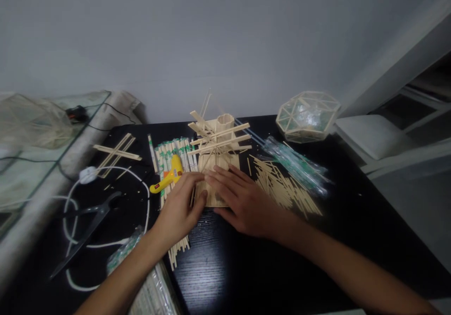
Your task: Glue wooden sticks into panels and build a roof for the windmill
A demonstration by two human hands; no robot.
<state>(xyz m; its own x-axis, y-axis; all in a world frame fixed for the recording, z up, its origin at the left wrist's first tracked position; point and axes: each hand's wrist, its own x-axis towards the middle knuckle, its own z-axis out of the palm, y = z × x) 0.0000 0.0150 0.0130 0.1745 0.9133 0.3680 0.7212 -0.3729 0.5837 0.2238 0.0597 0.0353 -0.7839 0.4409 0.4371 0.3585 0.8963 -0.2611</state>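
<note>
A model built of wooden sticks stands near the back of the black table, with a flat slatted base (211,197), a round stick tower (225,123) and crossed stick blades (221,141) in front of the tower. My right hand (243,200) lies over the front of the base, fingers stretched out side by side. At the left edge of the base is my left hand (185,200), fingers bent a little and thumb apart, with nothing visible held. Both hands' fingertips meet near the middle of the base. A yellow glue gun (169,176) lies just left of my left hand.
Paper-wrapped chopsticks (164,153) lie under the glue gun. Loose sticks (282,183) and a plastic-wrapped pack (296,165) are on the right, with a faceted clear model (307,118) behind. Scissors (91,226), a white cable (148,211) and a stick cross (118,154) lie left.
</note>
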